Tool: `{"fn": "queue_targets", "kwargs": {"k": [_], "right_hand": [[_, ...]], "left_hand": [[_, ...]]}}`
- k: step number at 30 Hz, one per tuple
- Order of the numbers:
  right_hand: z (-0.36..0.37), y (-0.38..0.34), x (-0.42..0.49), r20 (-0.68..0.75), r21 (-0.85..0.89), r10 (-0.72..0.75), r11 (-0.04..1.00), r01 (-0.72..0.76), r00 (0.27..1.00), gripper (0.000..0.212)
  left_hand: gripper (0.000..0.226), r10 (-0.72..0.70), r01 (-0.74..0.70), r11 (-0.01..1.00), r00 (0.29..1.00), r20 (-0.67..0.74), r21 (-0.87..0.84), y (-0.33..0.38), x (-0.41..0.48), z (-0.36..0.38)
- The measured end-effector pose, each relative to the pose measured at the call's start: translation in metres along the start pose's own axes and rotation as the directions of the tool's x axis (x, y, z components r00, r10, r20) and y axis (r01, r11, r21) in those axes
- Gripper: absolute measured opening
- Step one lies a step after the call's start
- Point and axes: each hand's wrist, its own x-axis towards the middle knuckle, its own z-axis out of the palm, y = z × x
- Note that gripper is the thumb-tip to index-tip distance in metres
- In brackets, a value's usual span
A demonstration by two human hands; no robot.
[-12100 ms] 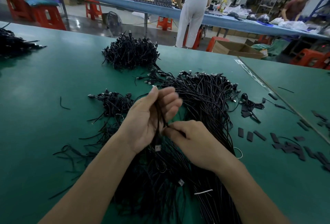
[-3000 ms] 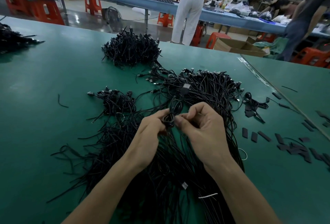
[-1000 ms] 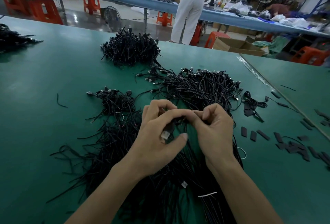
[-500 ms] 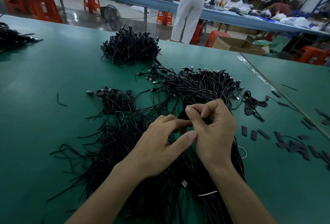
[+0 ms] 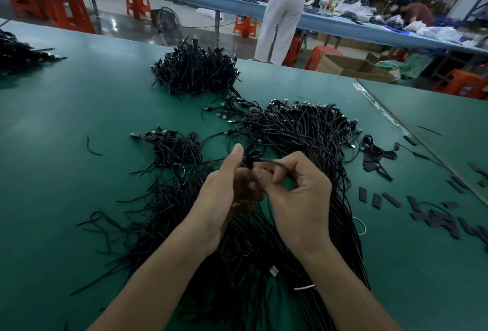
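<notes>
1. The right hand (image 5: 298, 198) pinched the black cable (image 5: 266, 161) between thumb and forefinger, with its other fingers curled underneath.
2. The left hand (image 5: 224, 193) stood edge-on with its thumb straight up. Its fingers were blurred, but they appeared to curl round the coiled part of the same cable.
3. The cable was held just above the near part of the loose heap (image 5: 303, 132). A short arc of it ran from the left fingers to the right hand's pinch.
4. Half a second earlier the left thumb had lain across toward the right hand; it had since swung upright. The right hand had kept much the same place over the heap.
5. A second earlier a silver-tipped plug had shown in the left palm; it no longer showed.
6. Nothing around the heap had shifted:
   - the tied pile (image 5: 195, 71) lay beyond it;
   - the small pile (image 5: 174, 145) lay to its left;
   - the black strips (image 5: 380, 198) lay scattered to its right;
   - the white tie (image 5: 303, 287) lay on its near end;
   - the green worktop (image 5: 79, 93) lay beneath it.
</notes>
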Motion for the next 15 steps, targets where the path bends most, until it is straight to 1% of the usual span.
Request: {"fn": "queue_targets", "kwargs": {"k": [1,3,4,6,8,10,12,15], "right_hand": [[0.0,0.002,-0.002,0.019,-0.033,-0.03,0.999,0.031,0.999,0.04],[0.0,0.004,-0.004,0.055,-0.092,-0.065,0.993,0.07,0.996,0.042],[-0.001,0.006,-0.005,0.07,-0.115,-0.065,0.991,0.073,0.995,0.045],[-0.003,0.008,-0.004,0.088,-0.147,-0.055,0.987,0.068,0.995,0.05],[-0.007,0.011,-0.003,0.113,-0.174,-0.037,0.983,0.057,0.993,0.051],[-0.012,0.015,-0.004,0.164,-0.151,0.01,0.988,0.015,0.986,0.046],[-0.019,0.022,-0.005,0.216,-0.129,0.089,0.99,-0.062,0.972,0.039],[-0.028,0.033,-0.009,0.221,-0.192,0.212,0.966,-0.171,0.952,0.032]], "left_hand": [[0.061,-0.042,0.042,0.998,0.999,0.001,-0.043,0.001,0.001,-0.001],[0.048,-0.103,0.102,0.985,0.995,0.004,-0.136,0.001,0.003,-0.003],[0.04,-0.111,0.109,0.98,0.994,-0.006,-0.169,0.0,0.004,-0.005],[0.026,-0.085,0.078,0.983,0.996,-0.034,-0.169,-0.001,0.007,-0.008],[0.029,-0.024,0.019,0.995,0.998,-0.058,-0.093,-0.003,0.009,-0.011],[0.031,0.054,-0.052,0.998,0.995,-0.086,0.024,-0.006,0.011,-0.013],[0.03,0.124,-0.111,0.985,0.988,-0.097,0.131,-0.01,0.013,-0.015],[0.025,0.2,-0.162,0.948,0.973,-0.115,0.275,-0.011,0.017,-0.019]]}}
